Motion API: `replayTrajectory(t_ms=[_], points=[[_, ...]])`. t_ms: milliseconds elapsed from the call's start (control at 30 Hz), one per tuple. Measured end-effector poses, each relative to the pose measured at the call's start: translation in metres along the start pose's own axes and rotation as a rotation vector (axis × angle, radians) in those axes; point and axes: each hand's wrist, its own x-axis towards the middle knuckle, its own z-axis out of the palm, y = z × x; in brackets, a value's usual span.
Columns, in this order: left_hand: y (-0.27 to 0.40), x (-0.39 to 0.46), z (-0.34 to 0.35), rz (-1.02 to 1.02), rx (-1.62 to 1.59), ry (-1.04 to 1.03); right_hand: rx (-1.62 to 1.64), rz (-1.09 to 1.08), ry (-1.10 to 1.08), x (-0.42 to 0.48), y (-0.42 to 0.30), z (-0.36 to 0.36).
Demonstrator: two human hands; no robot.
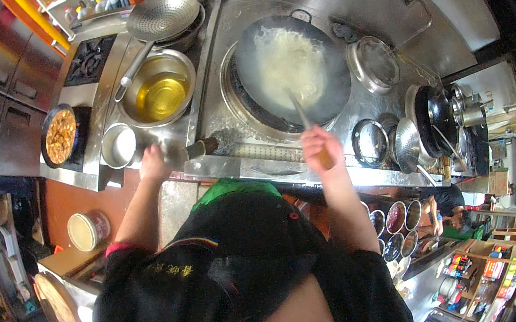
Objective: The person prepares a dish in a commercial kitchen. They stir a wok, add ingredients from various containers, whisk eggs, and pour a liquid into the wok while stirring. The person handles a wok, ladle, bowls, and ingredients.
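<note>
My right hand grips the wooden end of a long-handled cooking utensil. Its metal shaft reaches into a large wok on the burner, and its head is hidden in pale, steaming contents. Over the counter's front edge is my left hand, blurred, beside a small metal pot; whether it touches or holds anything is unclear. A blurred metal shape and a dark-bristled brush lie just right of that hand. Behind the pot stands a steel basin of yellow oil.
A perforated strainer rests over another vessel, its handle reaching past the oil basin. At left a black pan holds brown food. Right of the wok are lidded pots and more woks. Another person is at far right.
</note>
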Motion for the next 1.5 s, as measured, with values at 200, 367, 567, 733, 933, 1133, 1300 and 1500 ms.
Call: replayTrajectory(t_ms=[200, 367, 567, 733, 933, 1133, 1300, 1500], points=[[-0.004, 0.010, 0.001, 0.321, -0.026, 0.146, -0.469, -0.339, 0.256, 0.018, 0.022, 0.001], [-0.072, -0.001, -0.035, 0.437, -0.191, 0.470, -0.366, -0.100, 0.045, -0.013, -0.034, -0.035], [-0.156, 0.067, -0.060, -0.028, 0.087, 0.125, -2.050, -0.635, 0.937, -0.008, 0.028, -0.066], [-0.152, 0.125, -0.012, -0.364, -0.044, -0.122, -2.154, -0.711, 0.915, -0.010, 0.054, -0.083], [-0.141, 0.145, 0.007, -0.328, 0.069, -0.188, -2.222, -0.725, 0.930, -0.021, 0.051, -0.127], [-0.191, 0.168, 0.039, -0.046, 0.250, -0.232, -2.128, -0.818, 0.850, -0.009, 0.075, -0.111], [-0.165, 0.170, 0.023, 0.408, 0.536, -0.325, -2.164, -0.874, 0.802, -0.001, 0.071, -0.117], [-0.129, 0.140, -0.022, 0.038, 0.128, -0.439, -2.066, -0.808, 0.831, -0.006, 0.072, -0.116]])
